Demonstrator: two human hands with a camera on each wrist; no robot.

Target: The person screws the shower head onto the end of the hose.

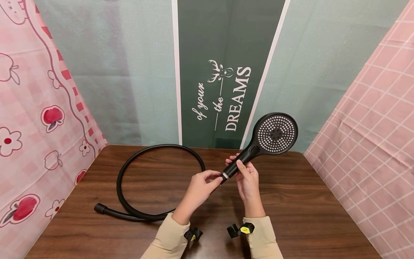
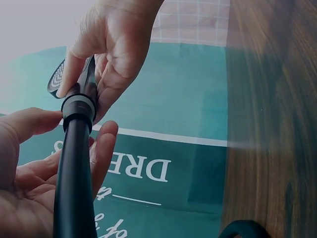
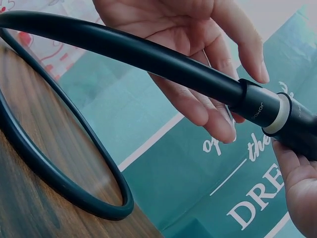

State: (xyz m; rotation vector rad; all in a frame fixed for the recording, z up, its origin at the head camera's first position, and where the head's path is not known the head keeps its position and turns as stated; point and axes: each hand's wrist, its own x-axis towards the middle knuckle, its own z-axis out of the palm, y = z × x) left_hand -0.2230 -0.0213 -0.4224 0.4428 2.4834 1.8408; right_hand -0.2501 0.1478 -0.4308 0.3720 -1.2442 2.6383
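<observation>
A black round shower head with pale nozzles is tilted up over the table, its face toward the head camera. My right hand grips its handle, thumb on the near side. At the handle's lower end sits the hose's black connector nut, with a white ring showing between them. My left hand has thumb and fingers around this nut, thumb tip right at its edge. From the nut the black shower hose runs back past the left palm.
The rest of the hose loops over the brown wooden table, its free end fitting lying at the left. A green printed curtain hangs behind the table; pink patterned cloths hang on both sides.
</observation>
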